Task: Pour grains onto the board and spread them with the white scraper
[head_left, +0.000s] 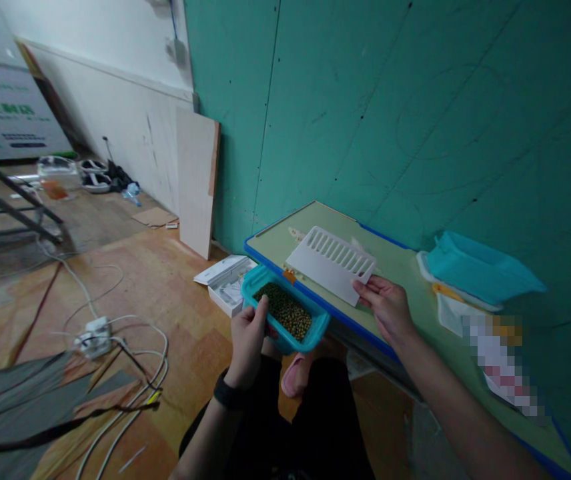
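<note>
My left hand [249,337] grips the near side of a turquoise plastic tub [321,325], its thumb over the rim. Dark green beans [276,297] and tan beans [296,322] lie inside, below the table's edge. Between the fingers and thumb of my right hand [385,303] is the right corner of a white slotted plastic panel [321,270]. The panel is over the tabletop, its row of slots toward the wall. Some small pale pieces [296,233] are scattered on the table beside it.
The green table [410,293] has a blue edge and stands against a teal wall [390,120]. A turquoise bin [483,263] and a white cloth-like item [453,312] are at its right. An open white box [225,287], a power strip [96,337] and loose cables occupy the floor.
</note>
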The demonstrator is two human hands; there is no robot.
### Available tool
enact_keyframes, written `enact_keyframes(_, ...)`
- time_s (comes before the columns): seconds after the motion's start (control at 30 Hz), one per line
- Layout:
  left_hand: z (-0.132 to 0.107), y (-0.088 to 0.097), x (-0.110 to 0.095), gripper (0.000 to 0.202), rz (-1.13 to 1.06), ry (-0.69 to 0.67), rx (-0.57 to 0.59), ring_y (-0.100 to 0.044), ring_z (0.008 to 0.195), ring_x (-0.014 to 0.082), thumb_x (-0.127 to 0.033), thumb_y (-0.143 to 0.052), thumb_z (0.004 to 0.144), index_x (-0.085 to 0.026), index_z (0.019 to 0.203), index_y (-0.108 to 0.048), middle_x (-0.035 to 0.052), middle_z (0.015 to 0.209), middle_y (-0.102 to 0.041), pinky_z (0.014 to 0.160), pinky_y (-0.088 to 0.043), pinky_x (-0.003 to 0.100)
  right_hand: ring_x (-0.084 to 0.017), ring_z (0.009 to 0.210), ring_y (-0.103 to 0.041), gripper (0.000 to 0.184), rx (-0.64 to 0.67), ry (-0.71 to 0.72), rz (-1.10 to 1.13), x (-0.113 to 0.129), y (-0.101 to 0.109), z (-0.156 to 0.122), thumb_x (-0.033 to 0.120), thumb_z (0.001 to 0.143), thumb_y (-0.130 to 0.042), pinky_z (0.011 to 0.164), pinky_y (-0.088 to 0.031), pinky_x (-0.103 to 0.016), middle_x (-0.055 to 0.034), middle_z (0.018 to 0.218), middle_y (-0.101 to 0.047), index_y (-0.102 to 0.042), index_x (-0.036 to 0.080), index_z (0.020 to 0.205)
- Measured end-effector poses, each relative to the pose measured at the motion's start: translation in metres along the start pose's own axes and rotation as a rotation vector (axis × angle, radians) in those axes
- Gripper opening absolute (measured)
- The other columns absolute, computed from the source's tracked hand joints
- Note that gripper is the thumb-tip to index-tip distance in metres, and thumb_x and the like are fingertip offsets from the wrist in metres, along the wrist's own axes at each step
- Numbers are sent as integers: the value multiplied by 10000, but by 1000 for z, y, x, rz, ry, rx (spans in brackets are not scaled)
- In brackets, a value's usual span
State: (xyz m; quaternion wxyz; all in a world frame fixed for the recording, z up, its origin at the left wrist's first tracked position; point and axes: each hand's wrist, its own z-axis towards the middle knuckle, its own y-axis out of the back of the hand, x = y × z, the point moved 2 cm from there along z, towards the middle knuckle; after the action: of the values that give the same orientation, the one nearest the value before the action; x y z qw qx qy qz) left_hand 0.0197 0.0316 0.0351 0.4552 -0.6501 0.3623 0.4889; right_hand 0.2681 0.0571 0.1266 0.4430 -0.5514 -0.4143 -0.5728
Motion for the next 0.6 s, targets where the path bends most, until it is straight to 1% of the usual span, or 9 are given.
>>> enact_keyframes(0.1,0,0,-1,506,-3,-5,8,-491,351,116,-597,-646,759,-193,486,-510,-13,359,-525,398,-360,223,-205,675,-708,438,-42,-7,2,-1,13,-5,389,510,-899,600,-566,-277,-65,794,-764,-758,162,857)
enact_keyframes(0.23,-1,0,-1,503,2,-6,2,-494,348,115,-588,-644,767,-190,487,-518,-10,361,-534,395,-369,219,-186,679,-707,426,-61,-29,23,-4,25,-14,366,526,-901,601,-570,-257,-58,814,-766,-758,169,876)
enact_keyframes(0.37,-2,0,0,495,-8,-2,-2,-501,348,118,-585,-651,766,-190,496,-523,-17,363,-532,391,-381,219,-188,689,-709,420,-67,-49,18,-5,28,-21,355,529,-902,586,-566,-246,-67,818,-766,-758,164,873)
enact_keyframes(0.6,-1,-1,1,505,-26,7,-7,-499,333,121,-590,-665,752,-195,485,-497,-27,349,-514,377,-368,220,-213,728,-717,422,-68,-6,-4,-4,29,-20,363,550,-889,624,-579,-282,-78,841,-766,-757,158,895)
